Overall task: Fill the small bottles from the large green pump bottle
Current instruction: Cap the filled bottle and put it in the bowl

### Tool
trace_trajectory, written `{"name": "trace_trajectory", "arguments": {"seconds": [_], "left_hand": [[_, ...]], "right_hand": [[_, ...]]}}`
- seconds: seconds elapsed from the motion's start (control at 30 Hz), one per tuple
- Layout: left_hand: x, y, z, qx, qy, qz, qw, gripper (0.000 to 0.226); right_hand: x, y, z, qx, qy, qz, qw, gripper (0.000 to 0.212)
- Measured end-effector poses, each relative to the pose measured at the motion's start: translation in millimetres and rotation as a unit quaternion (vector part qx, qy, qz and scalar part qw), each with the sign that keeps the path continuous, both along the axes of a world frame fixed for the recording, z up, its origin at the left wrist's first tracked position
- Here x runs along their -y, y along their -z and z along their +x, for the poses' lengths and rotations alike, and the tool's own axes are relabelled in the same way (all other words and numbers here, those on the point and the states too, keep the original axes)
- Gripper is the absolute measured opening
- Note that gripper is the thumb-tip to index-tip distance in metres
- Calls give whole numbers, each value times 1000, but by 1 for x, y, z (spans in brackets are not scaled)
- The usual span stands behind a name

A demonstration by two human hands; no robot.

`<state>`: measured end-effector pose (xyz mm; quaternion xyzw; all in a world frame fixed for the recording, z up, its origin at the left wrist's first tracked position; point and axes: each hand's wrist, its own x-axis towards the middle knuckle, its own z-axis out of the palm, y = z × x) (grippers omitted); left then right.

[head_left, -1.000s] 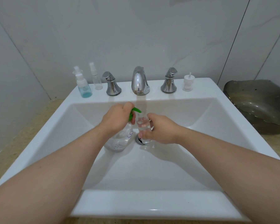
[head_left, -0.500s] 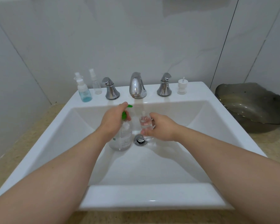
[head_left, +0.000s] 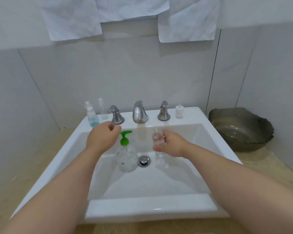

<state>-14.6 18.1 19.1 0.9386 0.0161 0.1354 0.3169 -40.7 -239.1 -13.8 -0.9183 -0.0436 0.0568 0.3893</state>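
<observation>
Sink [head_left: 150,210] holds 1 clear pump bottle [head_left: 126,157], green top, label unreadable. Right hand [head_left: 172,146] grips 1 small clear bottle [head_left: 157,137], contents blurred; left hand [head_left: 101,139] hovers, grip loosely curled, empty.

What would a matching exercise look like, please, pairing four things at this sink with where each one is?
Things:
1. green pump bottle
2. small clear bottle
3. blue-tinted bottle
4. grey bowl

Places:
a. on the counter, right of the sink
b. held in the right hand
c. standing in the sink by the drain
d. on the sink's back ledge, left end

Pairs: 1-c, 2-b, 3-d, 4-a
</observation>
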Motion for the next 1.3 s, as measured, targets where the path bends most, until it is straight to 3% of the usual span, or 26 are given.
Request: {"name": "trace_trajectory", "arguments": {"seconds": [0.07, 0.17, 0.33, 0.4, 0.47, 0.6, 0.73, 0.9, 0.97, 1.07, 1.17, 1.23, 1.3], "left_hand": [[-5, -24, -4, 41, -16, 59, 997, 39], [10, -57, -12, 113, -9, 65, 991, 34], [83, -91, -15, 184, 150, 47, 970, 14], [119, -92, -8, 167, 221, 91, 956, 12], [149, -87, 3, 131, 265, 145, 944, 29], [191, -76, 34, 56, 269, 248, 929, 53], [220, -74, 57, 34, 260, 386, 884, 69], [245, -77, 64, -41, 276, 476, 834, 50], [250, -74, 65, -49, 276, 481, 831, 39], [247, -75, 70, -12, 276, 378, 884, 32], [243, -92, 58, 84, 256, 137, 953, 28], [239, -101, 36, 110, 238, -59, 963, 23], [225, -104, 9, 60, 260, -245, 932, 23]], "right_hand": [[5, -9, -4, 4, -2, -9, 1000, 53], [18, -16, -13, 8, -1, -14, 1000, 52], [41, -14, -30, 18, 38, 17, 999, 42], [49, -11, -36, 22, 62, 40, 997, 40], [54, -7, -40, 27, 86, 60, 994, 39], [60, 1, -45, 29, 116, 85, 989, 41], [63, 9, -40, 27, 120, 88, 988, 46], [63, 11, -37, 27, 127, 102, 986, 44], [62, 13, -38, 22, 128, 106, 986, 43], [62, 15, -37, 29, 125, 95, 987, 47], [62, 13, -37, 26, 128, 77, 989, 55], [62, 11, -39, 31, 135, 70, 988, 60], [60, 9, -39, 31, 135, 60, 988, 64]]}}
